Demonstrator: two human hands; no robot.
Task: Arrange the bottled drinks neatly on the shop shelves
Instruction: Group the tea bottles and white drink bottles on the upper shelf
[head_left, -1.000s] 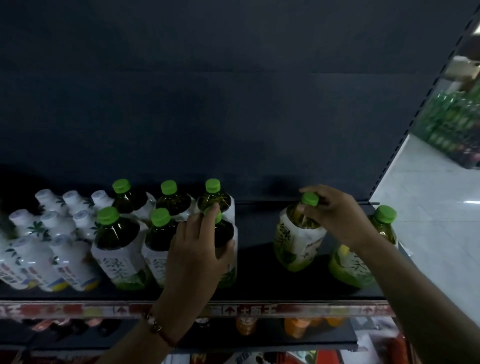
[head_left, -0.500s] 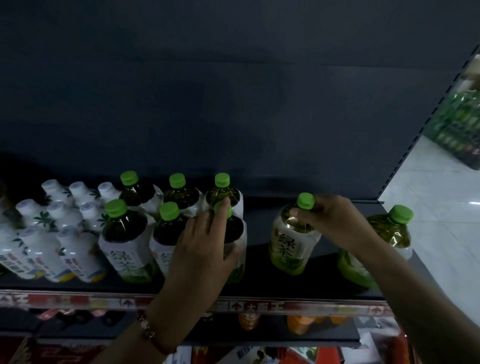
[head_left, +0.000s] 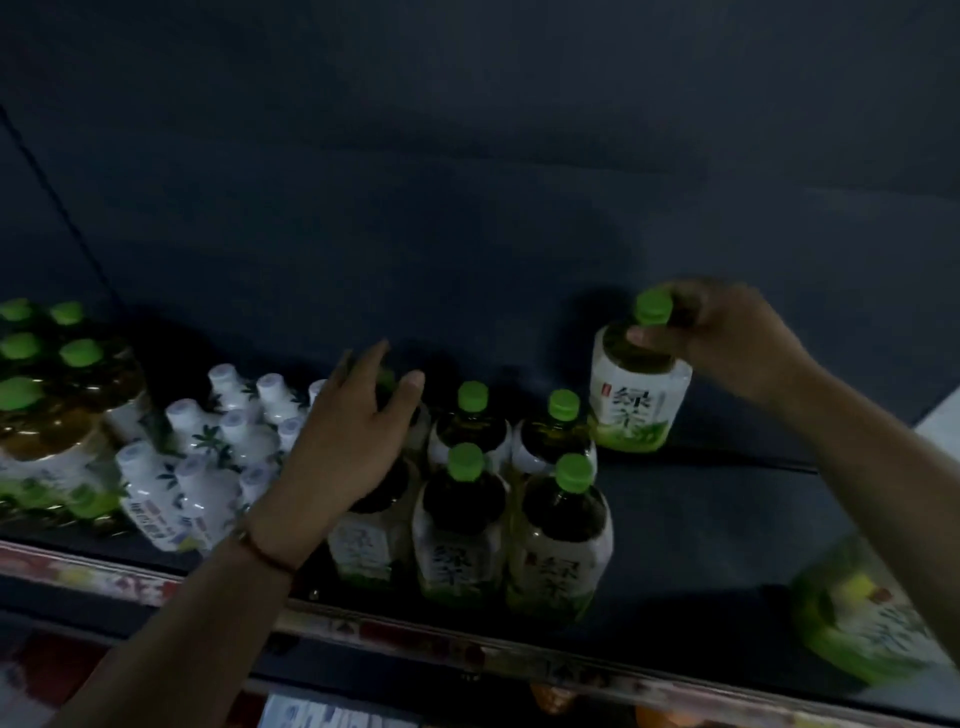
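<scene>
Six teas (head_left: 462, 514) stand grouped under the flat left hand (head_left: 343, 441); right hand (head_left: 727, 338) grips a seventh (head_left: 639, 395), one more (head_left: 862, 623) waits.

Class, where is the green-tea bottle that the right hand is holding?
In the head view, the bottle stands right of centre at the shelf's back, beside the green-capped group, held by the right hand.

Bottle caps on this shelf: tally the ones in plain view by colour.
Green caps: 10, one on the bottle that the right hand holds
White caps: 9
Total: 19
More may hide behind the left hand.
</scene>
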